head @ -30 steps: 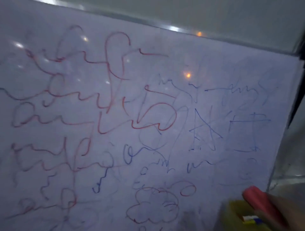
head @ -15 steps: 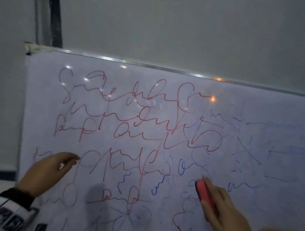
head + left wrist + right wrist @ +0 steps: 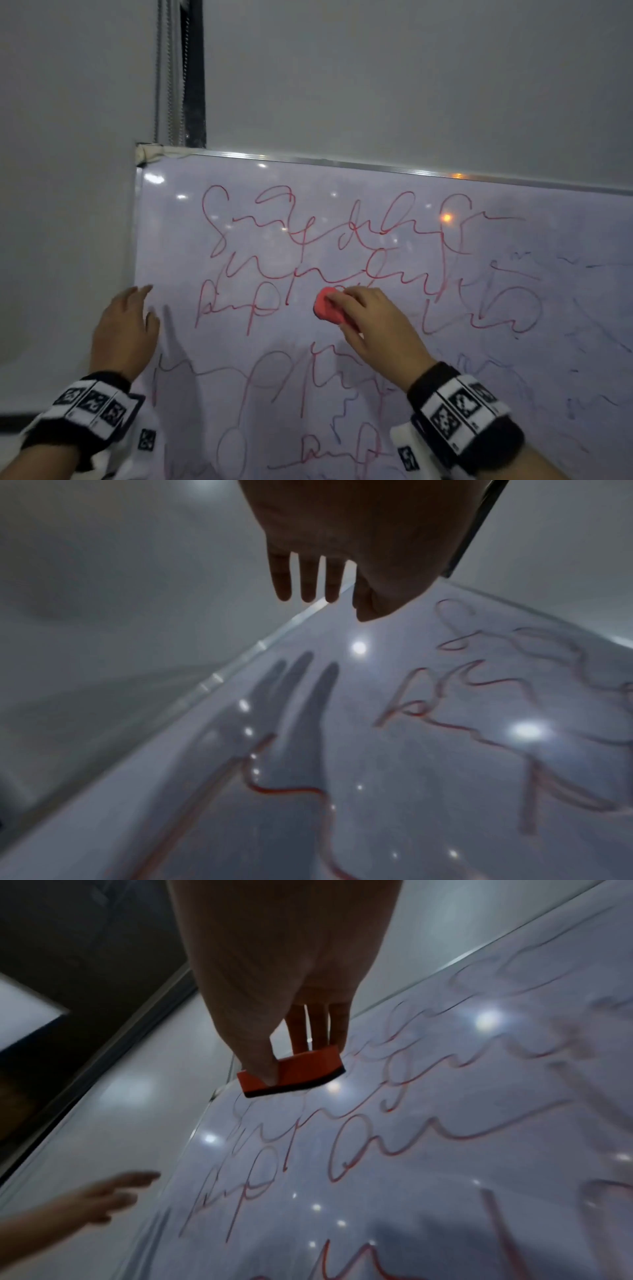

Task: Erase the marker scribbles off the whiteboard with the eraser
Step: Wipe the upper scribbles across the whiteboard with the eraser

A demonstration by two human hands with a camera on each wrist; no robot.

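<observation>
A whiteboard (image 3: 178, 240) leans against the wall, covered in red scribbles (image 3: 308, 240) on its left half and fainter blue ones (image 3: 582, 359) on the right. My right hand (image 3: 370, 318) grips a red eraser (image 3: 327, 305) with a black felt base (image 3: 294, 1089), held at the board among the middle red lines. My left hand (image 3: 126, 329) is spread with straight fingers near the board's left edge; in the left wrist view the fingers (image 3: 308, 580) hover above the surface and cast a shadow (image 3: 291, 696).
The board's metal frame (image 3: 342, 162) runs along the top, with a taped corner (image 3: 149, 152) at the upper left. A grey wall (image 3: 376, 75) rises behind it, and a dark vertical strip with chains (image 3: 181, 72) hangs above the corner.
My right hand has carried the eraser from the board's lower right up and left into the red scribbles. My left hand has come up to the board's left edge. The view has shifted left and up.
</observation>
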